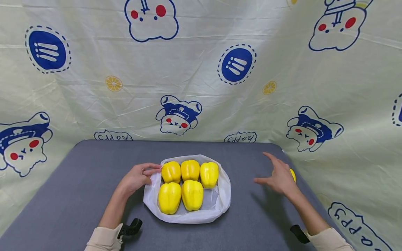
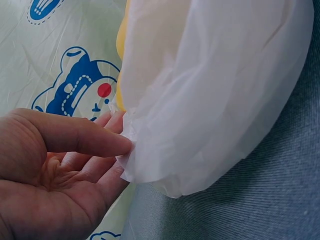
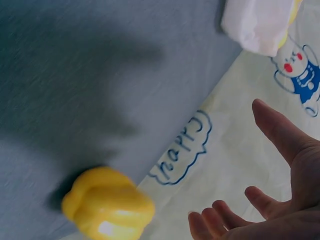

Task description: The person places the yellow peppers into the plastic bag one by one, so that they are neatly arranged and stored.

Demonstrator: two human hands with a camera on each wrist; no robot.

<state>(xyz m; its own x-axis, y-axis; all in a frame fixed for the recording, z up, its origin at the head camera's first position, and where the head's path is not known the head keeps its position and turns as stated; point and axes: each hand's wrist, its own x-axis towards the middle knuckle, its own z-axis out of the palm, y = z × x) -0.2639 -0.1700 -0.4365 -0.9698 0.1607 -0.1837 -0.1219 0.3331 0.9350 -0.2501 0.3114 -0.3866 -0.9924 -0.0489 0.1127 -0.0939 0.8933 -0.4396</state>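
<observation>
A white plastic bag (image 1: 224, 190) with its rim rolled open holds several yellow bell peppers (image 1: 192, 195) in two rows. At its left edge my left hand (image 1: 136, 177) pinches the rim; in the left wrist view the thumb (image 2: 107, 142) lies on the thin film, with the other fingers behind it. My right hand (image 1: 279, 176) is held above the table's right side, thumb and fingers spread, holding nothing. Partly hidden behind it is a lone yellow bell pepper (image 1: 293, 175). The right wrist view shows this pepper (image 3: 107, 205) apart from the fingers.
The bag stands on a grey-blue cloth-covered table (image 1: 94, 195). A pale sheet (image 1: 201, 76) printed with cartoon bears and fruit slices hangs behind the table and along its sides. Dark bands (image 1: 132, 227) circle both wrists.
</observation>
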